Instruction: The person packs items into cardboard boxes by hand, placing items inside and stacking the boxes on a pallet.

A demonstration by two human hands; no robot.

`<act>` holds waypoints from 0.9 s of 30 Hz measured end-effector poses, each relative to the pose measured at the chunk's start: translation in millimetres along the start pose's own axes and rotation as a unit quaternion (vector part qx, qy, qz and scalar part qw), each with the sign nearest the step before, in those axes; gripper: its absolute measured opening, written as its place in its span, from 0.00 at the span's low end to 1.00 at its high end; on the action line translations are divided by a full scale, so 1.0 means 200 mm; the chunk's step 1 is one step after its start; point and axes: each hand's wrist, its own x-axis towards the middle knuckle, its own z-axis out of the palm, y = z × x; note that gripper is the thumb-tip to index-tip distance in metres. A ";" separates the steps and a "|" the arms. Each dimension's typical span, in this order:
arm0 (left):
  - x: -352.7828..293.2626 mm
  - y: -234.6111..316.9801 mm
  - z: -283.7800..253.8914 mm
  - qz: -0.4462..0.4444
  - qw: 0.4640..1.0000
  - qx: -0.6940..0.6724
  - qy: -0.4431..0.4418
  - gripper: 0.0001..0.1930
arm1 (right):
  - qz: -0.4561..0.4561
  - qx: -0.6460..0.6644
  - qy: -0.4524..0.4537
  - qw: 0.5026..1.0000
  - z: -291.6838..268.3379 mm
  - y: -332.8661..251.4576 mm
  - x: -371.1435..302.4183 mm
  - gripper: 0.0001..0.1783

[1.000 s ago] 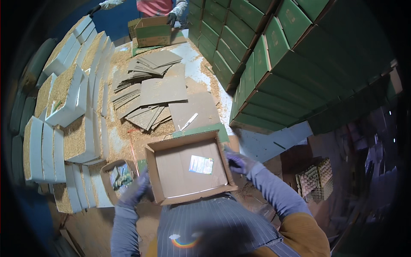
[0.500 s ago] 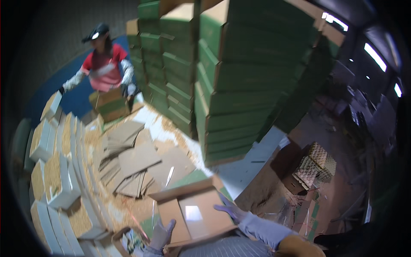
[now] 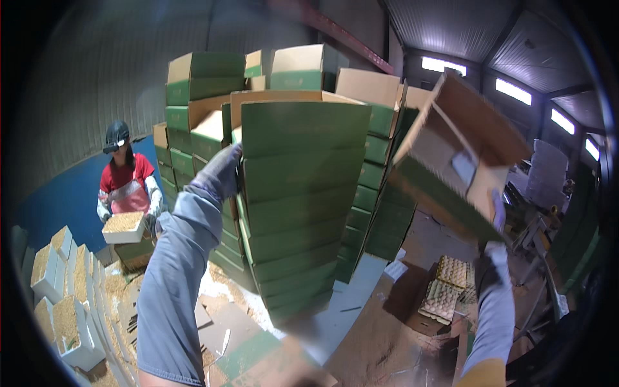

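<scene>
My right hand point(image 3: 496, 213), in a grey glove, grips an open brown-and-green cardboard box point(image 3: 433, 200), raised and tilted at the right. The box's open side shows bare brown walls and a pale patch inside. Ahead of me rises a tall stack of green cardboard boxes point(image 3: 300, 187), fitted closely one over another, the top one open. My gloved left hand point(image 3: 221, 171) is closed at the upper left edge of this stack, near the top box's rim; its fingertips are partly hidden.
More green box stacks point(image 3: 209, 84) stand behind. At left, a co-worker point(image 3: 126, 177) holds a white tray point(image 3: 124, 228) of tan loose material beside rows of similar white trays point(image 3: 84, 351). Egg trays point(image 3: 442, 300) sit on the floor at right; flat cardboard point(image 3: 235, 322) lies below.
The open box has gone from in front of my body up to the right, now in my right hand alone. My left hand has moved up to the stack. The view has tilted upward.
</scene>
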 end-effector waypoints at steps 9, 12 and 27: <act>-0.26 -0.04 0.08 0.428 0.706 0.563 -0.045 0.13 | 0.141 0.355 -0.179 0.907 0.98 -0.88 0.80 0.27; -0.19 -0.05 0.09 0.398 0.617 0.679 -0.032 0.15 | 0.218 0.370 -0.229 0.874 1.32 -0.93 0.76 0.27; -0.04 0.09 0.23 0.339 0.931 0.025 0.134 0.35 | 0.340 0.484 -0.251 0.766 1.71 -0.48 0.40 0.23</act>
